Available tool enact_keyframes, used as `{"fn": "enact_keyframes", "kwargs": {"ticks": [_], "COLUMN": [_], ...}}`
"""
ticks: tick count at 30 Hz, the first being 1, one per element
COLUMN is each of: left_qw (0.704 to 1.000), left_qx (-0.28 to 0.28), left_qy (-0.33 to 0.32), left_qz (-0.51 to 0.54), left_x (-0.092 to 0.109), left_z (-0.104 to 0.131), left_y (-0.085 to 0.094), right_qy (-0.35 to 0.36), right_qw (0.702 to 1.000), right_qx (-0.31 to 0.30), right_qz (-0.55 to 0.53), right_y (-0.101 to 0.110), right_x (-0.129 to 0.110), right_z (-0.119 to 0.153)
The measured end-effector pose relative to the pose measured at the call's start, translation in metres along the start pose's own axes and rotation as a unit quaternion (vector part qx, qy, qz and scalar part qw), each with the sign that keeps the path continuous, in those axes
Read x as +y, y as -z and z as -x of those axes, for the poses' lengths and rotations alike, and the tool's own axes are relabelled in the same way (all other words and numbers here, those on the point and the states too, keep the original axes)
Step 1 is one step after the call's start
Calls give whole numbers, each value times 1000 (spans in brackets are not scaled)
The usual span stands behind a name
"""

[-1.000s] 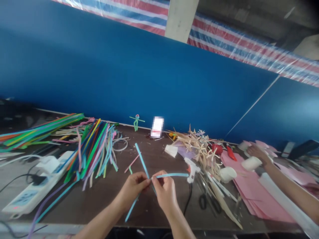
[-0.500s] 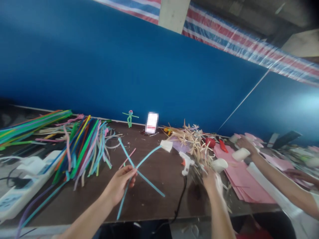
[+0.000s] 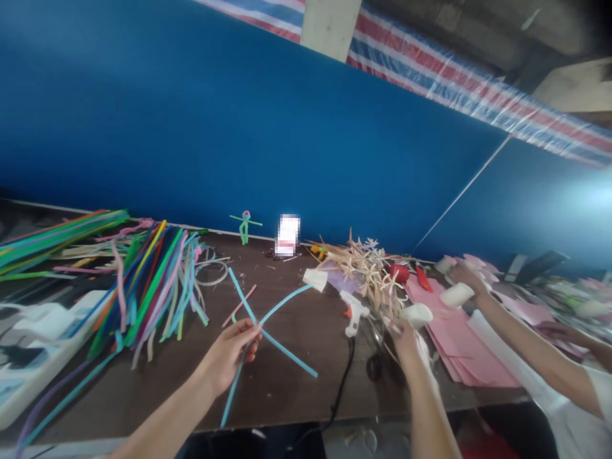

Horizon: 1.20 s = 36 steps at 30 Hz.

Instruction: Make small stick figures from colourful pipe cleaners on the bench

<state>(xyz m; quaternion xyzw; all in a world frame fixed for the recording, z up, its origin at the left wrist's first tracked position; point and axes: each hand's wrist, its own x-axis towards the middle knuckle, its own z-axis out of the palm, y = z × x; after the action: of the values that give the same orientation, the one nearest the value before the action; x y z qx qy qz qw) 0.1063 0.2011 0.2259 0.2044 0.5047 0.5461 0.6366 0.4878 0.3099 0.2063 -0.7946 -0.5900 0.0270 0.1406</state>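
Note:
My left hand (image 3: 239,347) is closed in a pinch on blue pipe cleaners (image 3: 289,354), gripping them where they cross in an X above the table. One upper arm of the X reaches visually to a small white cup-shaped piece (image 3: 315,280). My right hand (image 3: 406,341) is low at the right, beside the bundle of dried stems and straw-coloured flowers (image 3: 375,271). Its fingers are blurred and partly hidden, so what they touch is unclear. Black loops (image 3: 375,366), perhaps scissor handles, lie just left of it. A white glue gun (image 3: 352,312) rests nearby.
Many coloured pipe cleaners (image 3: 153,287) lie left, beside a white power strip (image 3: 52,357). A small green pipe-cleaner figure (image 3: 245,227) and a blurred-out bright rectangle (image 3: 287,234) stand at the back. Pink sheets (image 3: 459,344) and another person's arm (image 3: 521,338) are right.
The view has shifted slightly, so the table items sit a little further left. My left hand keeps its pinch on the blue pipe cleaners. The right hand stays near the stems; the black loops now show.

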Motion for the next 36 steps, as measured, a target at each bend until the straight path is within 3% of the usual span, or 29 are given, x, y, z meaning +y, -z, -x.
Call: {"fn": "enact_keyframes", "kwargs": {"ticks": [3, 5, 6, 7, 9, 11, 17, 19, 21, 23, 25, 26, 31, 36], "left_qw": [1000, 1000, 1000, 1000, 1000, 1000, 1000, 1000, 1000, 1000, 999, 999, 988, 952], "left_qx": [1, 6, 10, 11, 9, 1, 0, 6, 7, 12, 15, 13, 2, -32], "left_qy": [-1, 0, 0, 0, 0, 2, 9, 6, -2, -10, -24, -35, -78, -143], "left_qz": [2, 4, 5, 6, 8, 7, 5, 2, -2, -10, -25, -36, -130, -270], "left_x": [0, -1, -1, -1, -1, -2, -6, -8, -11, -14, -16, -18, -29, -41], "left_z": [-1, -3, -3, -4, -4, -4, -8, -11, -13, -15, -16, -16, -19, -26], "left_y": [0, -1, -1, -3, -5, -7, -3, 0, 2, 4, 4, 4, 6, 12], "right_qy": [5, 21, 36, 51, 90, 94, 50, 57, 65, 77, 104, 113, 171, 205], "right_qw": [997, 992, 989, 967, 873, 792, 607, 576, 604, 698, 811, 833, 891, 930], "right_qx": [66, 76, 56, -14, -144, -209, -312, -314, -269, -174, -69, -44, -46, -78], "right_qz": [-36, -100, -135, -250, -457, -566, -729, -753, -748, -690, -572, -540, -417, -295], "right_y": [13, 23, 27, 31, 34, 33, 15, 7, 0, -5, -8, -8, -16, -36], "right_x": [-16, -37, -50, -63, -91, -114, -143, -146, -151, -158, -165, -169, -186, -191], "right_z": [8, 17, 23, 30, 46, 61, 85, 86, 80, 65, 42, 28, -27, -27]}}
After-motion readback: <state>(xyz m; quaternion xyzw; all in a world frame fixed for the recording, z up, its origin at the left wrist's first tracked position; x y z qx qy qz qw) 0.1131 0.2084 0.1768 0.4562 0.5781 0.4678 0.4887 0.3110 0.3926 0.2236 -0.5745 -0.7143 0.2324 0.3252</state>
